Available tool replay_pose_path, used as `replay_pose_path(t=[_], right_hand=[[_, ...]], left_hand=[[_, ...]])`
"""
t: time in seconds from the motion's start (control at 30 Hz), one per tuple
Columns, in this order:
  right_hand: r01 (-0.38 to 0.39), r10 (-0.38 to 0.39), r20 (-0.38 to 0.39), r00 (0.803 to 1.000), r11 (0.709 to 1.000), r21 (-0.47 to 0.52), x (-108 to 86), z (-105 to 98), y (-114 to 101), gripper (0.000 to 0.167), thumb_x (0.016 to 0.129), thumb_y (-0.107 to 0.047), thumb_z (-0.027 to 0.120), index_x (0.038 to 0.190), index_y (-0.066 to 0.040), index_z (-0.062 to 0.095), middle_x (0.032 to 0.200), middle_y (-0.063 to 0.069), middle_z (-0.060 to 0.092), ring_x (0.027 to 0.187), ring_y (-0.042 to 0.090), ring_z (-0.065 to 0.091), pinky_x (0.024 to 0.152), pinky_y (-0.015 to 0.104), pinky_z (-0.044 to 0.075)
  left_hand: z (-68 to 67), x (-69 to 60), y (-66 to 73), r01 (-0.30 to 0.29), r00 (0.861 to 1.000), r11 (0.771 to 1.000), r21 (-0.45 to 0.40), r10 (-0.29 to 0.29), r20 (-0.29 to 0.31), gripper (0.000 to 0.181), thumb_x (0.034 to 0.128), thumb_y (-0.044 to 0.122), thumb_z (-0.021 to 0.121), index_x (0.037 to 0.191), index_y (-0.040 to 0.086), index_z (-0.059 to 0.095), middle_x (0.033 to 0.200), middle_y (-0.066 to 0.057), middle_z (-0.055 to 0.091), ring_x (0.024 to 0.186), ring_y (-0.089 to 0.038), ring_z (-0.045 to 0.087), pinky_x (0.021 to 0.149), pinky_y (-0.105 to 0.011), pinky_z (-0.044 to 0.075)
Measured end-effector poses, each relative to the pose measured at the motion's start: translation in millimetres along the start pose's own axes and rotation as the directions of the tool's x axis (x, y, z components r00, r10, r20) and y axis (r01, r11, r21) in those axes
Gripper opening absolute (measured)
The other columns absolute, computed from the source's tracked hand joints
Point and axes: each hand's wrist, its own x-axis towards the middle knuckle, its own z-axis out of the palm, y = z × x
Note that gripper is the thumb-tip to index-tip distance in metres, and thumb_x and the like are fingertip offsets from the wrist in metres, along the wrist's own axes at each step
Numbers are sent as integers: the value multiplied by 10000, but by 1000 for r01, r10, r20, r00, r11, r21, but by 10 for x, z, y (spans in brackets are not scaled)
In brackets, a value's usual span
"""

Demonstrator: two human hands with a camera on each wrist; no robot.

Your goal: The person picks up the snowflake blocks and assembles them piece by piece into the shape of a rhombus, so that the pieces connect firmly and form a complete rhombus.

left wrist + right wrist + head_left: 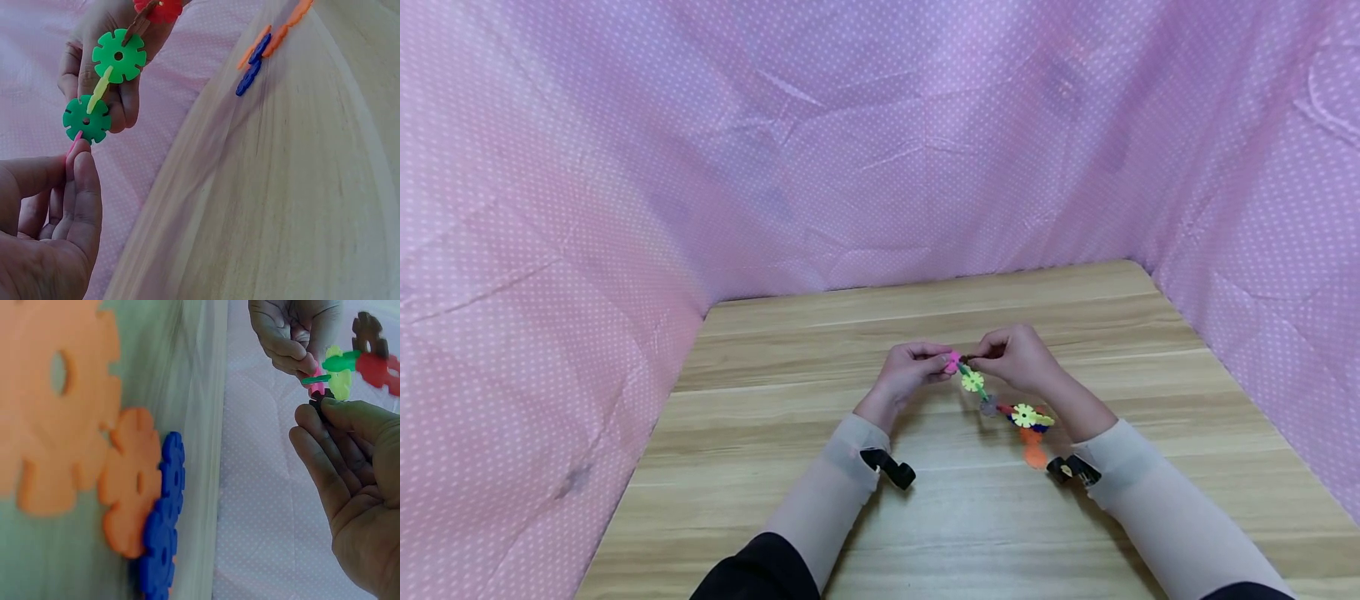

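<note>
My left hand (904, 375) pinches a pink notched disc (952, 362) between thumb and fingers. Slotted onto it is a dark green disc (75, 119), followed by a yellow disc (100, 90), a lighter green disc (115, 59), a brown disc (139, 24) and a red disc (165, 9), making a chain. Close by on the right, my right hand (1018, 360) holds a dark brown disc (317, 400) by thumb and fingertips, right up against the pink one. Whether those two are joined cannot be seen.
Orange discs (1033, 450) and blue discs (165, 550) lie near my right wrist, beside a yellow disc (1022, 416). A wood-grain table (760, 467) lies beneath, with pink dotted cloth (880, 150) hanging around its back and sides.
</note>
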Motion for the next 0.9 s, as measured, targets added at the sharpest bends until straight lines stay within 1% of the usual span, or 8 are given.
replay_pose_path(t=[0.2, 0.43, 0.57, 0.67, 0.73, 0.8, 0.83, 0.9], right_hand=[[27, -27, 9, 1000, 1000, 12, -5, 23, 17, 92, 892, -30, 833, 833, -97, 811, 825, 12, 769, 728, 168, 702, 633, 255, 583], [-6, 5, 48, 999, 1000, 26, 1, -50, 18, 46, 904, -56, 831, 884, -94, 817, 871, 22, 773, 765, 175, 710, 663, 259, 589], [-5, 5, 109, 994, 1000, 0, 1, -144, 22, 81, 915, -48, 819, 989, -81, 826, 959, 44, 783, 844, 196, 732, 726, 278, 611], [-14, 25, 162, 986, 997, -69, -3, -294, 36, 150, 929, -37, 798, 1077, -51, 805, 1041, 83, 780, 925, 221, 734, 798, 310, 618], [-24, 49, 193, 980, 991, -131, -22, -428, 75, 174, 925, -29, 792, 1099, -34, 787, 1072, 114, 771, 959, 234, 729, 838, 332, 616], [-49, 95, 233, 968, 980, -195, -62, -575, 116, 179, 911, -13, 792, 1088, -14, 770, 1060, 140, 762, 955, 246, 720, 844, 352, 615], [-65, 123, 261, 958, 973, -220, -90, -645, 141, 179, 900, -2, 796, 1076, -11, 765, 1048, 145, 757, 947, 245, 716, 841, 360, 615], [-110, 197, 317, 928, 956, -273, -155, -771, 186, 177, 868, 14, 811, 1034, 0, 752, 994, 129, 743, 906, 238, 700, 799, 365, 612]], left_hand=[[21, -7, -7, 14, 1000, 1000, -16, -15, -9, 311, 955, -114, 684, 1253, -184, 631, 1009, -164, 777, 784, -142, 748, 763, -274, 628], [37, -31, 10, 11, 1000, 1000, -10, -11, -7, 308, 964, -83, 695, 1254, -170, 640, 1037, -175, 772, 823, -152, 752, 795, -293, 627], [38, -31, 14, 11, 1000, 1000, -8, -11, -11, 289, 965, -66, 705, 1237, -155, 660, 1042, -174, 772, 834, -155, 754, 812, -308, 627], [22, -17, 16, 9, 1000, 1000, -13, -9, -30, 259, 957, -67, 713, 1208, -127, 692, 1042, -178, 772, 832, -164, 756, 815, -315, 628], [13, -13, 20, 7, 999, 1000, -15, -7, -46, 244, 951, -71, 716, 1192, -111, 707, 1045, -182, 771, 831, -169, 758, 816, -319, 629], [7, -16, 22, 8, 999, 1000, -16, -9, -53, 255, 949, -75, 713, 1201, -110, 702, 1057, -187, 769, 835, -171, 759, 821, -322, 628], [8, -23, 25, 10, 999, 1000, -15, -10, -54, 259, 949, -78, 712, 1205, -112, 700, 1063, -190, 767, 837, -170, 759, 826, -324, 627], [11, -38, 23, 16, 999, 1000, -18, -17, -51, 263, 949, -79, 711, 1210, -112, 697, 1077, -198, 765, 843, -168, 760, 837, -330, 625]])
